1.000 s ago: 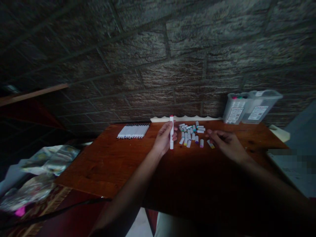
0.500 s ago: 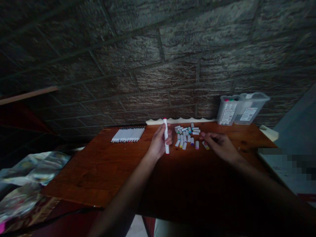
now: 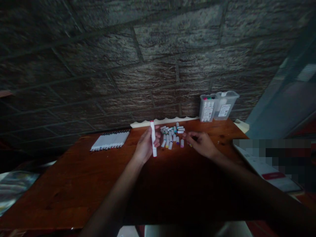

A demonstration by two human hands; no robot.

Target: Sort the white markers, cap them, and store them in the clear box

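My left hand [image 3: 145, 146] is closed round a white marker [image 3: 153, 138] with a red tip, held nearly upright over the wooden table [image 3: 74, 184]. Just right of it lies a loose cluster of several white marker caps [image 3: 171, 135] with coloured ends. My right hand [image 3: 201, 144] rests on the table at the right edge of that cluster, fingers curled and pinched toward a cap; what they hold is too small to make out.
A row of several white markers [image 3: 110, 140] lies side by side at the back left. Two clear plastic marker boxes [image 3: 217, 105] stand against the brick wall at the back right. A white scalloped strip [image 3: 163, 121] runs along the wall. Papers [image 3: 266, 169] lie at the right edge.
The view has swung right and down, so everything sits further left in frame. My left hand keeps the marker upright; my right hand stays at the caps with fingers curled tighter.
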